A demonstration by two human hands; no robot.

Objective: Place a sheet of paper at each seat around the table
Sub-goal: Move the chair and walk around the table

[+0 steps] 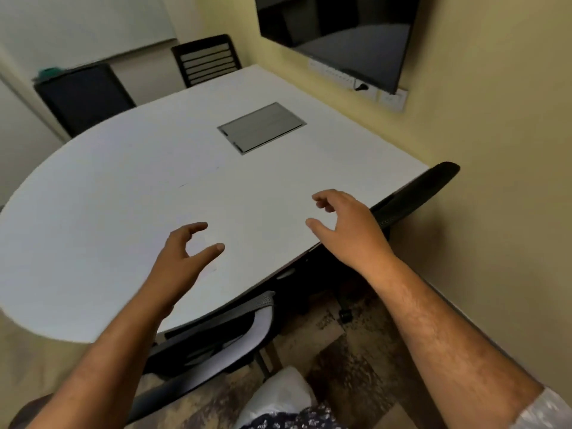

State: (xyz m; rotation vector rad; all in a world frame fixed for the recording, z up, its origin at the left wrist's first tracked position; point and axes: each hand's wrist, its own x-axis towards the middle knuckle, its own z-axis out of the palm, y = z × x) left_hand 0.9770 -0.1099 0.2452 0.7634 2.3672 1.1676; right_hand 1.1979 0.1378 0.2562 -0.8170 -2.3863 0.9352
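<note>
A white table (pixel 123 196) with a rounded left end fills the middle of the view. My left hand (pixel 182 255) hovers over its near part, fingers curled and apart, holding nothing. My right hand (pixel 343 224) hovers just inside the table's near right edge, also open and empty. I can make out no distinct sheet of paper; only faint lines (pixel 182 184) show on the white top, and white paper would blend in. Chairs stand at the back (pixel 205 58), back left (pixel 83 97), right (pixel 418 193) and near side (pixel 216 335).
A grey cable hatch (pixel 261 127) is set flush in the table's middle. A dark screen (pixel 340 35) hangs on the yellow wall at the right, with sockets (pixel 393 99) below it. A white crumpled thing (pixel 278 394) lies by my body at the bottom.
</note>
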